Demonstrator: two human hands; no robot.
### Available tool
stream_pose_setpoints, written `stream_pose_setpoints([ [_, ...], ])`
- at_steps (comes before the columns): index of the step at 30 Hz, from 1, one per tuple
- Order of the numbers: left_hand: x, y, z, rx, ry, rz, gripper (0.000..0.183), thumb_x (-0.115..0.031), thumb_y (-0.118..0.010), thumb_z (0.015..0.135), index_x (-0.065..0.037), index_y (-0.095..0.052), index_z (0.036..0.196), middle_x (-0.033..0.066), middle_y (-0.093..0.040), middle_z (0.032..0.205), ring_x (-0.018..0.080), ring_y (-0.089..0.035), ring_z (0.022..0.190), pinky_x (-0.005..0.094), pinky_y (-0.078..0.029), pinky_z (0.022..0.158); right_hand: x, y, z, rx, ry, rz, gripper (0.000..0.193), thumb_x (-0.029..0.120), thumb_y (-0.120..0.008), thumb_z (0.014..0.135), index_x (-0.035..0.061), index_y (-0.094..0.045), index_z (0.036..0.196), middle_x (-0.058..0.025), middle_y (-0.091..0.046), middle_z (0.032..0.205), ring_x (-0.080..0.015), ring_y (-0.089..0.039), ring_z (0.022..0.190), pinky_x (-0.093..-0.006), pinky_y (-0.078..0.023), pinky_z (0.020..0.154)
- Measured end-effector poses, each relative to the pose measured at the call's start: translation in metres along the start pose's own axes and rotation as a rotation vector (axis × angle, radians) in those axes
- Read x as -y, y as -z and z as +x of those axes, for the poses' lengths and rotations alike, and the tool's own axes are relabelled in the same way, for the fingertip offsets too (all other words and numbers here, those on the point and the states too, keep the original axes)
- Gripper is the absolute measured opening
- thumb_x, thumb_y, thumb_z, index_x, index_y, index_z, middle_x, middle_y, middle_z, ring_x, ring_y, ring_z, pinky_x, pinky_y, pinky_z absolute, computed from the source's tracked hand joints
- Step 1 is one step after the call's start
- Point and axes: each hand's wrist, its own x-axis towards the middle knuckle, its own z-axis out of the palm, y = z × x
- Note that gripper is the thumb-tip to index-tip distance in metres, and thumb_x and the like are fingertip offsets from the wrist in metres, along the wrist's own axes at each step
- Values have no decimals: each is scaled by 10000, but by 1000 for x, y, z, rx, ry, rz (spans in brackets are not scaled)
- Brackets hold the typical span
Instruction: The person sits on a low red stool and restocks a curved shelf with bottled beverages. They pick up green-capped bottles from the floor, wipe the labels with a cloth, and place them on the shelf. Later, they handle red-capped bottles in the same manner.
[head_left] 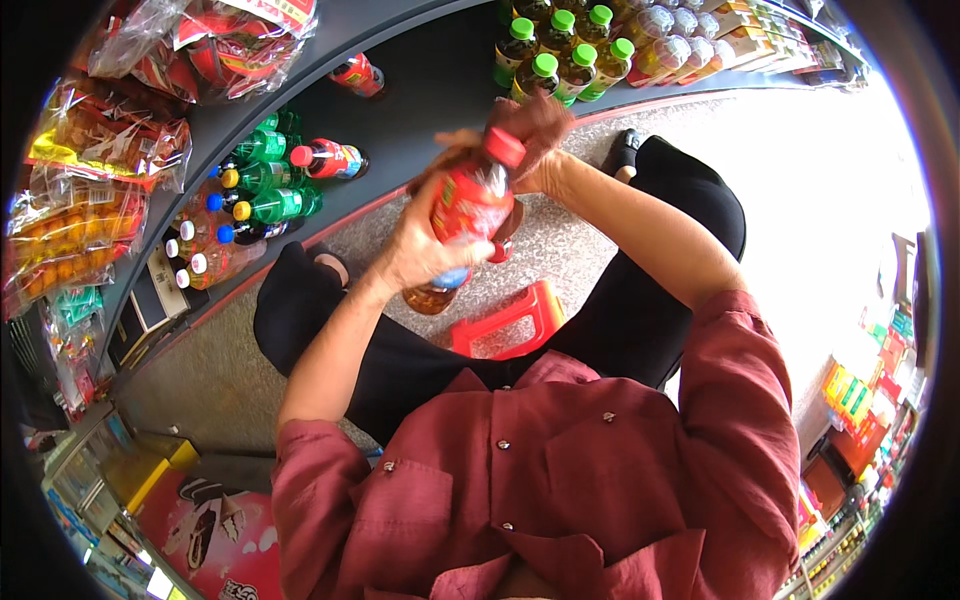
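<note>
My left hand (pixel 425 235) is closed round a drink bottle (pixel 470 205) with a red cap, a red label and brown liquid in it. The bottle leans, its cap toward the shelf. Behind its neck my right hand (pixel 540 172) is closed on a brown cloth (pixel 535 120), which bunches up beside the cap. Part of the right hand's fingers is hidden by the bottle and cloth. Nearest on the dark shelf (pixel 420 80) lies another red-capped bottle (pixel 335 160), with a similar red-labelled bottle (pixel 358 76) farther back.
Green bottles (pixel 275 175) lie stacked at the shelf's left, near bagged snacks (pixel 85 225). Green-capped bottles (pixel 560 60) stand at the far side. Between my knees, a red plastic frame (pixel 510 320) is on the speckled floor (pixel 570 240). A pink printed box (pixel 210 535) sits lower left.
</note>
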Motion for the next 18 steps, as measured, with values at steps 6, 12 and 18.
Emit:
stream_pose_setpoints([
  [6,12,19,23,-318,292,-394,505,-179,-756,801,-60,-495,1217,43,-628,976,136,-631,885,280,-528,764,-34,-38,14,-292,122,-20,346,346,-668,831,93,-639,1065,-86,-658,991,-180,-645,816,-337,-522,750],
  [12,46,11,23,-204,438,-907,492,-518,-390,993,-70,-571,1085,38,-625,971,135,-621,866,281,-522,760,-22,-83,-7,-330,-242,981,491,399,-692,839,169,-514,1235,-60,-569,1202,-185,-515,1139,-414,-443,960],
  [18,68,28,19,-328,581,-1015,706,-677,-356,920,-36,-570,1127,129,-639,1054,276,-637,962,384,-532,848,-37,-111,-11,-347,-84,839,845,569,-567,862,96,-250,1486,-122,-288,1498,-249,-173,1432,-382,-213,1139],
])
